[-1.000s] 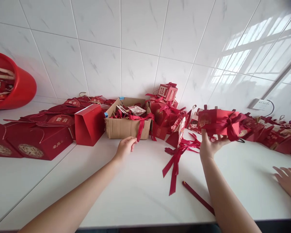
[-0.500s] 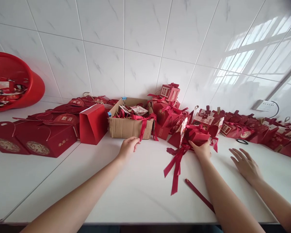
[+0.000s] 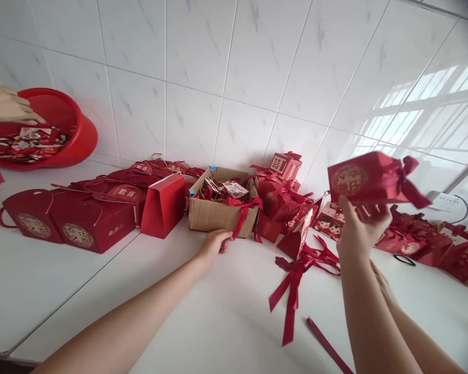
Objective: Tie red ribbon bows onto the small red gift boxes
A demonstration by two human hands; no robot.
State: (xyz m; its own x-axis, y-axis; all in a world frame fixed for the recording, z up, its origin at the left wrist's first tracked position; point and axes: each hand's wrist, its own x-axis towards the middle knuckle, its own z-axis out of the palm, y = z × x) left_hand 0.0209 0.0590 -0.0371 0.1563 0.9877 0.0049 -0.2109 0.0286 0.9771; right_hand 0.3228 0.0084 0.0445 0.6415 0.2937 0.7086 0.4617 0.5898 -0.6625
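My right hand (image 3: 359, 231) is raised above the table and closed on the underside of a small red gift box (image 3: 364, 179) with a gold emblem and a red ribbon bow. My left hand (image 3: 215, 243) rests on the white table (image 3: 203, 317) at the foot of an open cardboard box (image 3: 218, 214) of red ribbons and tags. Its fingers are curled together, close to a ribbon hanging over the box's front, and I see nothing in them. Loose red ribbons (image 3: 296, 275) lie between my two arms.
Another person's forearm and hand (image 3: 386, 293) lie behind my right arm. A different hand (image 3: 5, 105) reaches over a red basin (image 3: 76, 137) of sweets at the far left. Large red gift bags (image 3: 89, 221), a pile of small red boxes (image 3: 281, 192) and more boxes (image 3: 425, 241) line the tiled wall.
My right hand went down to the pile of small boxes and now has lifted a ribboned box. The view has swung left. A hand has appeared over the basin. My left hand has stayed put.
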